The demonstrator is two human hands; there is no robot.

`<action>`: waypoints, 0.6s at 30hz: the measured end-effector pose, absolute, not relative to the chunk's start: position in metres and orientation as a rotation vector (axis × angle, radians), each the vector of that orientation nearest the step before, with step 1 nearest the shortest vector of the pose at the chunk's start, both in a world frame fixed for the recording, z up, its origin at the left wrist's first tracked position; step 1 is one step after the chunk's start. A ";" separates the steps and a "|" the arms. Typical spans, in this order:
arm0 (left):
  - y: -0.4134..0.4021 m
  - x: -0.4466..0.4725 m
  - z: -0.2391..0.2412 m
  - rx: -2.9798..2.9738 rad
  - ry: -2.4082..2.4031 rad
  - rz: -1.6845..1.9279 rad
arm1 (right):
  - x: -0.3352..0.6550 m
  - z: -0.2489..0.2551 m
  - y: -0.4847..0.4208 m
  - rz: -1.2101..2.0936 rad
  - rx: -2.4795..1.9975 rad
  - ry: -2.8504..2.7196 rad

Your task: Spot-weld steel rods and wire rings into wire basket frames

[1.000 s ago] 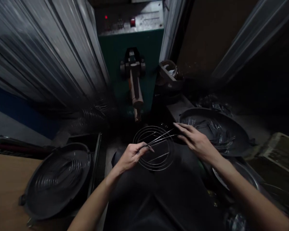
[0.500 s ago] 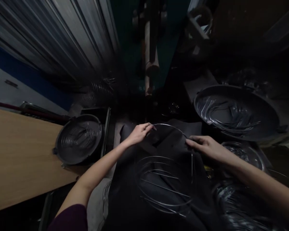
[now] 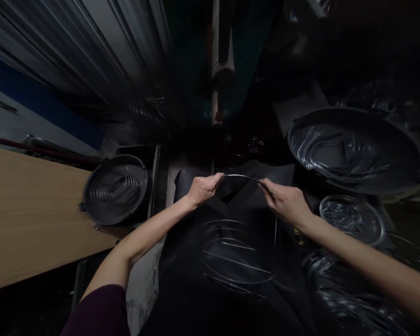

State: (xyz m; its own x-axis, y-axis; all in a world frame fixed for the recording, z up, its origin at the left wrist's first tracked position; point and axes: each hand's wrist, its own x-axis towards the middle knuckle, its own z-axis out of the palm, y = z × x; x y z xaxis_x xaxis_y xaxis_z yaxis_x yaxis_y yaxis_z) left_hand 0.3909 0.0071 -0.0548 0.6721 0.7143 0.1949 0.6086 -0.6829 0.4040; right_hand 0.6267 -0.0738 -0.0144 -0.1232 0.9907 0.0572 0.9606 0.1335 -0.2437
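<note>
A thin curved metal wire [image 3: 241, 176] arches between my two hands. My left hand [image 3: 205, 187] pinches one side of it, fingers closed. On the other side my right hand [image 3: 285, 198] has its thumb and fingers closed on the same wire. Below the hands, round wire frames with straight cross wires [image 3: 236, 263] lie on a dark sheet [image 3: 185, 261] in front of me. How the held wire continues behind my hands is hard to see in the dim light.
A round dark basin [image 3: 115, 217] with wire rings stands at left beside a wooden board [image 3: 31, 214]. At right are a large basin [image 3: 402, 172] of bent wires, a smaller bowl [image 3: 380, 228] of short metal pieces and a heap of wires [image 3: 350, 298]. A machine post [image 3: 224, 60] rises ahead.
My right hand has moved left along the wire, closer to my left hand, and turned over it. The view has shifted slightly. Both hands still grip the wire.
</note>
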 end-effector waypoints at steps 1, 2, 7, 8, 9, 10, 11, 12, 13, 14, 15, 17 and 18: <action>0.007 0.391 -0.056 2.562 1.053 0.502 | 0.626 -0.016 -0.074 0.201 -1.918 -2.241; 0.007 0.391 -0.056 2.542 1.053 0.505 | 0.625 -0.018 -0.074 0.201 -1.915 -2.278; 0.009 0.395 -0.062 2.470 1.086 0.439 | 0.628 -0.028 -0.067 0.274 -2.008 -2.403; 0.008 0.397 -0.062 2.464 1.093 0.425 | 0.628 -0.029 -0.067 0.279 -2.019 -2.406; 0.008 0.397 -0.063 2.460 1.094 0.413 | 0.628 -0.030 -0.066 0.279 -2.024 -2.411; 0.008 0.398 -0.062 2.456 1.092 0.402 | 0.627 -0.030 -0.065 0.269 -2.028 -2.424; 0.009 0.399 -0.062 2.450 1.087 0.394 | 0.625 -0.028 -0.064 0.252 -2.034 -2.448; 0.011 0.399 -0.061 2.442 1.080 0.386 | 0.623 -0.027 -0.060 0.227 -2.043 -2.480; 0.014 0.399 -0.059 2.432 1.073 0.376 | 0.621 -0.025 -0.055 0.197 -2.054 -2.518; 0.020 0.398 -0.056 2.420 1.069 0.366 | 0.619 -0.022 -0.048 0.165 -2.065 -2.556; 0.027 0.398 -0.053 2.407 1.069 0.361 | 0.617 -0.019 -0.040 0.134 -2.076 -2.585; 0.044 0.395 -0.041 2.396 1.094 0.377 | 0.614 -0.011 -0.018 0.066 -2.092 -2.611; 0.054 0.394 -0.034 2.402 1.112 0.390 | 0.612 -0.006 -0.007 0.022 -2.095 -2.612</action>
State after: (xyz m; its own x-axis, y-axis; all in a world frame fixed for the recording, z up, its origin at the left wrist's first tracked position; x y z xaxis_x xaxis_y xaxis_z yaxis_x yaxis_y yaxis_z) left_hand 0.3938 0.0537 -0.0339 0.6326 0.7721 0.0611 0.6412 -0.5663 0.5177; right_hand 0.6119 -0.0068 -0.0064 -0.2042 0.9643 -0.1684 0.9671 0.2254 0.1181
